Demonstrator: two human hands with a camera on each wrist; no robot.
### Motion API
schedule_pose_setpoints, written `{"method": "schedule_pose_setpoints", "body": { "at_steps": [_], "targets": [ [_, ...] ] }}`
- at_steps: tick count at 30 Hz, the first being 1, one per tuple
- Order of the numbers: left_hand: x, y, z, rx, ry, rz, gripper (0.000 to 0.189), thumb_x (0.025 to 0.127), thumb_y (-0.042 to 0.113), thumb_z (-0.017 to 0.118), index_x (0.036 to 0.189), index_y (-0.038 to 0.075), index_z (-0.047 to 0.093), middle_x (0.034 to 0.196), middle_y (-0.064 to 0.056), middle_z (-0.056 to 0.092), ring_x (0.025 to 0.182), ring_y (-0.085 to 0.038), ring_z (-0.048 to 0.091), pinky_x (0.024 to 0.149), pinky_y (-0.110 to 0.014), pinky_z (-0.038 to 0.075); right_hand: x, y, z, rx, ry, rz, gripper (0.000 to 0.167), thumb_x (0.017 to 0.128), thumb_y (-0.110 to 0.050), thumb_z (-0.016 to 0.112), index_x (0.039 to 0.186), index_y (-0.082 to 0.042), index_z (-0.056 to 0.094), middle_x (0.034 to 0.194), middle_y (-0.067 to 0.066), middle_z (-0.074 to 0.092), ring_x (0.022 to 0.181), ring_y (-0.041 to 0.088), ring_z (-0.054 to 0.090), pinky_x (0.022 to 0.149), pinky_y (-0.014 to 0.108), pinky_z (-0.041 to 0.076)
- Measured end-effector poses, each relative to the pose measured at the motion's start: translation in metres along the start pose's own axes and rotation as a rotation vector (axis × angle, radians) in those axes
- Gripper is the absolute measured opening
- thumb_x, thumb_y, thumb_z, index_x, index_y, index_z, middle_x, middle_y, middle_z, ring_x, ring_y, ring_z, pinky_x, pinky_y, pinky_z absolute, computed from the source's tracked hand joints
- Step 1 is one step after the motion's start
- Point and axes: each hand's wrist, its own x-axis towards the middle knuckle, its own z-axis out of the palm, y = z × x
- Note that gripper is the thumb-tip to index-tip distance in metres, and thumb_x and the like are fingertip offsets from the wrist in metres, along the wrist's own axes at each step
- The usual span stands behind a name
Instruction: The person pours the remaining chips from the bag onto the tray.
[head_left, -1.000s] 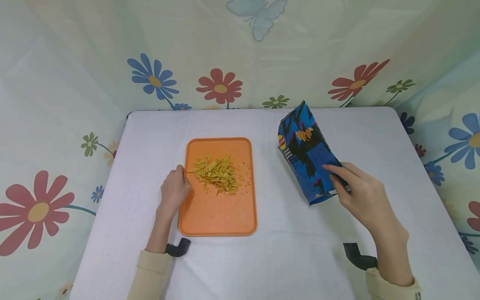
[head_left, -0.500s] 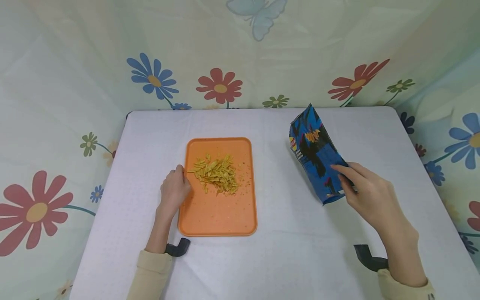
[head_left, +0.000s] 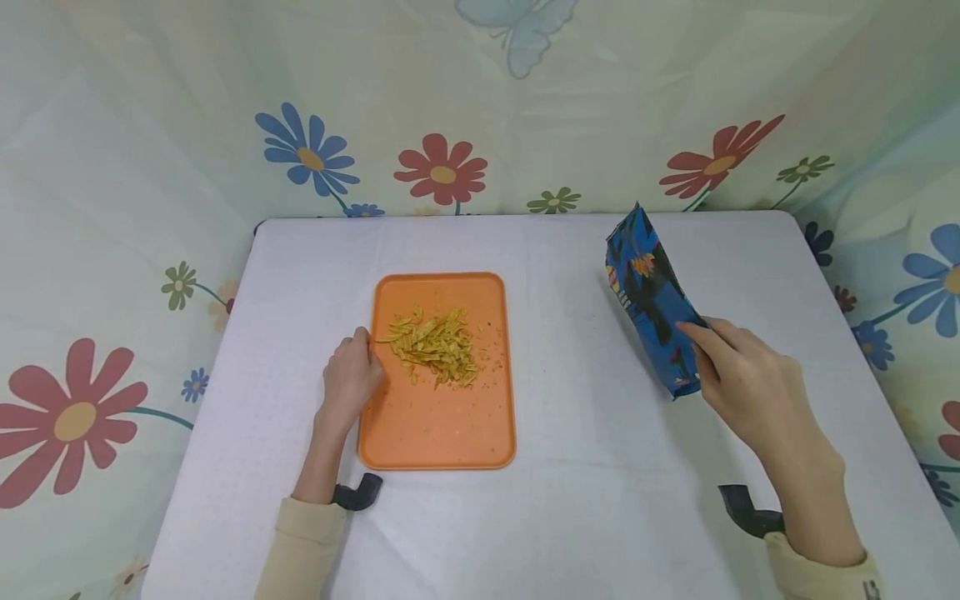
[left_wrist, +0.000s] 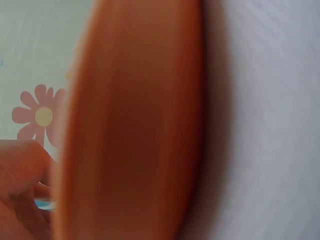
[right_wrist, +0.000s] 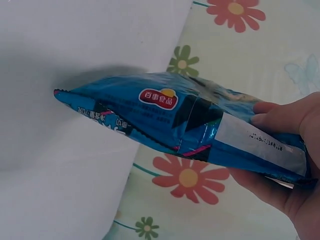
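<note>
A blue chip bag [head_left: 652,304] hangs tilted over the right part of the table. My right hand [head_left: 750,383] pinches its lower right side between thumb and fingers; the right wrist view shows the same bag [right_wrist: 170,115] from its edge. On an orange tray [head_left: 438,429] lies a heap of broken yellow chips [head_left: 438,346], with small crumbs to its right. My left hand [head_left: 350,375] grips the tray's left rim with curled fingers. In the left wrist view the tray's side [left_wrist: 135,115] fills the middle, blurred, and part of the hand [left_wrist: 22,187] shows at the lower left.
A white cloth covers the table [head_left: 585,517]. Flower-patterned curtains [head_left: 600,108] rise behind the table and along both sides. Black curved wrist mounts [head_left: 358,492] stick out from both sleeves.
My right hand has moved to the right, carrying the chip bag with it, and the bag has turned more edge-on. The left hand, tray and chips stay in place.
</note>
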Motion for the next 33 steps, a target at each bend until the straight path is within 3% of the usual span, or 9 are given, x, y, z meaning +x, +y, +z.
{"method": "schedule_pose_setpoints", "body": {
  "at_steps": [11,18,27,33],
  "targets": [
    [-0.001,0.001,-0.001,0.004,0.027,0.023,0.016,0.097,0.002,0.052,0.108,-0.007,0.059,0.085,-0.021,0.060,0.068,-0.029,0.056,0.055,-0.038,0.045,0.001,-0.006,0.009,-0.044,-0.006,-0.057,0.043,0.078,0.011,0.072,0.119,-0.002,0.071,0.107,0.020,0.072,0.077,0.039,0.069,0.034,0.038,0.038],
    [-0.003,0.001,-0.001,0.005,0.030,0.024,0.016,0.096,0.002,0.053,0.107,-0.007,0.060,0.084,-0.021,0.061,0.067,-0.029,0.057,0.054,-0.039,0.046,0.004,-0.012,0.013,-0.033,-0.033,-0.077,0.044,0.076,0.014,0.073,0.116,-0.002,0.070,0.107,0.020,0.071,0.076,0.038,0.070,0.036,0.040,0.042],
    [-0.002,0.000,0.000,-0.001,0.040,0.037,0.016,0.096,0.001,0.052,0.107,-0.007,0.060,0.084,-0.022,0.061,0.067,-0.029,0.056,0.053,-0.038,0.045,0.009,-0.017,0.020,-0.010,-0.027,-0.132,0.035,0.076,0.011,0.075,0.106,-0.006,0.068,0.101,0.023,0.062,0.054,0.029,0.061,0.036,0.027,0.029],
    [-0.004,-0.001,0.000,0.000,0.036,0.035,0.017,0.096,0.001,0.051,0.108,-0.007,0.060,0.085,-0.022,0.061,0.067,-0.029,0.056,0.053,-0.039,0.046,0.011,-0.023,0.026,0.012,-0.073,-0.137,0.036,0.074,0.007,0.082,0.103,-0.008,0.068,0.093,0.019,0.061,0.057,0.027,0.062,0.037,0.034,0.043]
  ]
}}
